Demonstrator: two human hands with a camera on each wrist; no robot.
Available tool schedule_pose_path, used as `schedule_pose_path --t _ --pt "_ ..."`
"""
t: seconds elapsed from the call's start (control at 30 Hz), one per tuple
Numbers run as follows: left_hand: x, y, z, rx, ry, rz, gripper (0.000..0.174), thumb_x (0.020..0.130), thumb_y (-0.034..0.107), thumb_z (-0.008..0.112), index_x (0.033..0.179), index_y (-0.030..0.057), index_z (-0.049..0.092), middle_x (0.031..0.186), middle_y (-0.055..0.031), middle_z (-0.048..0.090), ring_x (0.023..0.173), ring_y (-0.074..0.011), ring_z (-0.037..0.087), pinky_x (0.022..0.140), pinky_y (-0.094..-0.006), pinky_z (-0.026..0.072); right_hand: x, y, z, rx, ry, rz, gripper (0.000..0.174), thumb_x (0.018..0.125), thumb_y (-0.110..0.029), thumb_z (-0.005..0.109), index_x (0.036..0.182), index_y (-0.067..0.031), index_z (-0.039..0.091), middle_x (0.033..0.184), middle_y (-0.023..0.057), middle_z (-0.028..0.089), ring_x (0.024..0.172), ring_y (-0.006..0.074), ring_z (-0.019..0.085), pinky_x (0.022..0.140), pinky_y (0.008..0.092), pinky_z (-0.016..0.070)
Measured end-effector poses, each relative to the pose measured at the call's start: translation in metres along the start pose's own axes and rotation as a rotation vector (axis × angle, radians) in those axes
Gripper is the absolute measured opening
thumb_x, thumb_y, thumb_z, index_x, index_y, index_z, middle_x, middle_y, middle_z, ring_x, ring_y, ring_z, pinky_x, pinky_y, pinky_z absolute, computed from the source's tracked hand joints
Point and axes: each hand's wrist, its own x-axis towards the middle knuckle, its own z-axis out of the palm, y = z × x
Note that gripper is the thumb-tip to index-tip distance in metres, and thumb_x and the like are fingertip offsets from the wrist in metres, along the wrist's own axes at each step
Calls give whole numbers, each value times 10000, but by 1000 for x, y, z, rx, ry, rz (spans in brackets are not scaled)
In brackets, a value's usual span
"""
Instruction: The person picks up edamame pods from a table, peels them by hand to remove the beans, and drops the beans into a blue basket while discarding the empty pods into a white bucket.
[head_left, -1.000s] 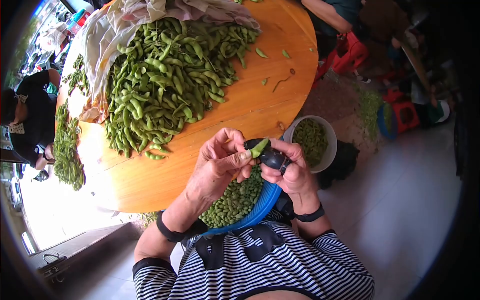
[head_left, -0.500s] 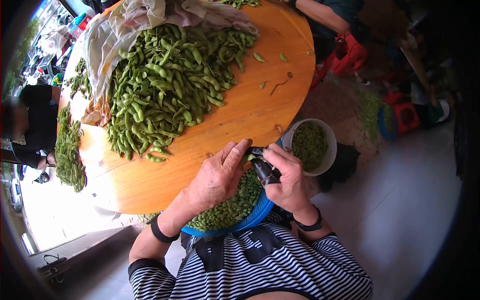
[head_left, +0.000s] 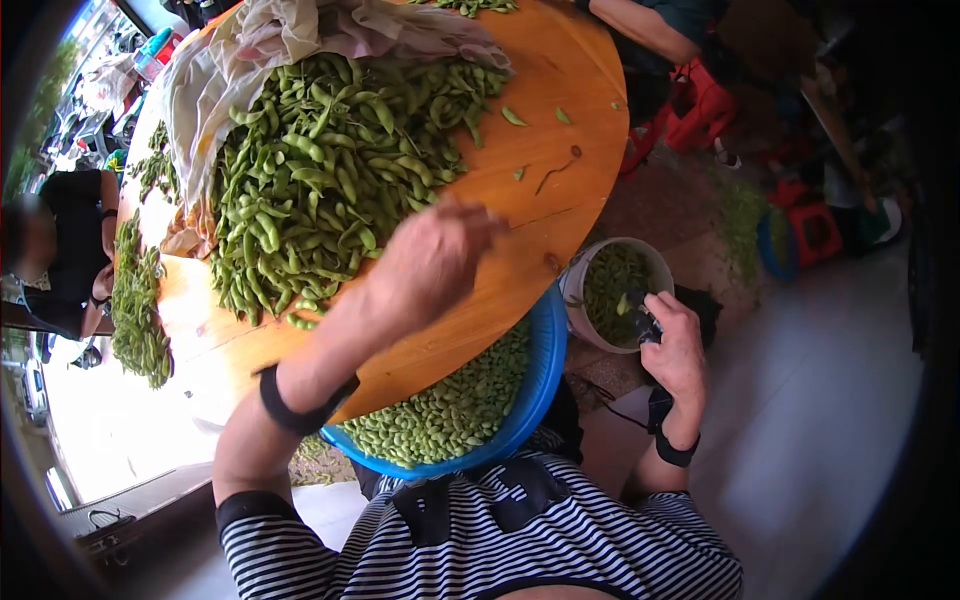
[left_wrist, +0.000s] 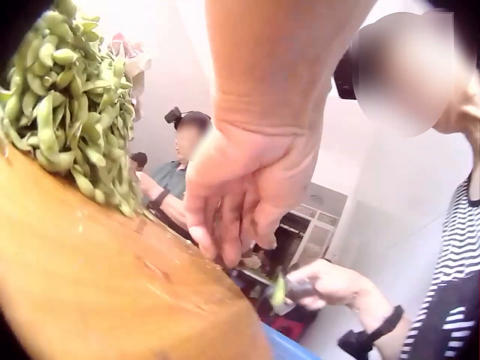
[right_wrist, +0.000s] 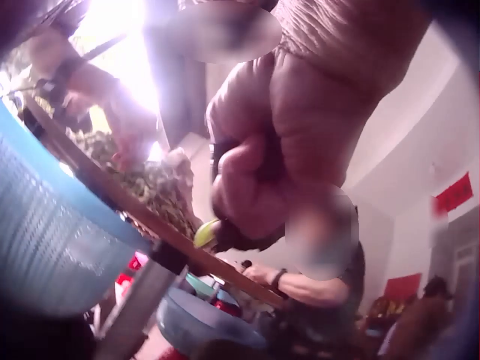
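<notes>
My left hand [head_left: 440,255] is over the wooden table [head_left: 570,205], blurred, near the heap of green soybean pods [head_left: 310,180]. In the left wrist view its fingers hang loosely with nothing between them. Beside the white bucket [head_left: 576,300] of husks, my right hand [head_left: 680,350] grips a small black hand tool [head_left: 650,328]. A green pod [right_wrist: 206,233] sticks out at its fingertips, overlapping the bucket's opening in the head view. Below the table edge a blue basin [head_left: 549,365] holds shelled green beans [head_left: 450,420].
A crumpled cloth [head_left: 250,50] lies over the heap's far side. Another person [head_left: 70,245] stands at the left by more pods [head_left: 138,320]; another person's arm [head_left: 645,30] is at the far right. Red stools [head_left: 695,110] stand beyond the bucket.
The hands were together over the basin with a pod and the black tool. They have parted: the left moved up over the table, the right moved right to the bucket with the tool.
</notes>
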Motion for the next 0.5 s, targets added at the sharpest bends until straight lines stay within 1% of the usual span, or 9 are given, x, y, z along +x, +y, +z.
schedule_pose_path --t 0.07,0.1,0.17,0.2,0.3,0.37,0.4,0.47,0.5 --pt "25 -28 9 214 127 -24 420 743 -69 548 1152 0 611 1124 -152 626 936 -326 585 847 -394 489 -3 9 2 -67 -3 61 402 612 81 575 1014 68 573 898 213 555 871 430 552 760 449 448" --pt "32 -39 16 215 128 -21 420 743 -69 548 1152 0 611 1124 -152 626 936 -326 585 847 -394 489 -3 10 1 -54 20 66 417 618 83 584 1034 70 575 911 215 561 895 427 556 772 450 451" --pt "42 -55 25 400 268 83 518 729 -61 553 1242 12 555 1257 -154 551 1046 -323 533 874 -392 471 -2 9 3 -59 37 89 424 620 86 583 1044 73 575 910 212 561 893 423 560 773 443 454" --pt "45 -57 24 398 266 87 518 729 -61 553 1242 12 555 1257 -154 551 1046 -323 533 874 -392 471 -2 8 4 -63 50 110 431 622 88 582 1053 75 576 908 210 561 890 419 564 775 435 457" --pt "48 -61 27 523 179 105 613 712 -22 585 1317 8 487 1327 -151 501 1076 -319 510 888 -378 471 2 3 9 -33 23 92 443 628 89 581 1070 76 579 900 208 558 866 408 573 762 419 460" --pt "51 -65 32 647 140 99 499 701 20 611 1195 -10 549 1242 -142 536 1052 -300 520 885 -356 475 4 -1 14 -22 25 84 443 630 90 580 1072 75 582 895 206 557 852 400 575 755 412 461" --pt "53 -64 30 646 145 99 499 701 20 611 1195 -10 549 1242 -142 536 1052 -300 520 885 -356 475 4 -4 15 -10 30 79 443 632 91 578 1074 73 585 891 203 556 838 393 577 748 405 462" --pt "56 -62 27 609 -11 11 360 687 29 616 1044 -1 580 1143 -125 544 1042 -287 522 870 -355 482 3 -11 16 -6 40 78 435 633 92 576 1068 72 588 890 202 556 831 389 576 742 403 462" --pt "55 -61 26 606 -3 15 360 687 29 616 1044 -1 580 1143 -125 544 1042 -287 522 870 -355 482 2 -13 15 4 48 79 428 635 93 573 1062 71 590 889 201 557 823 384 576 737 400 463"
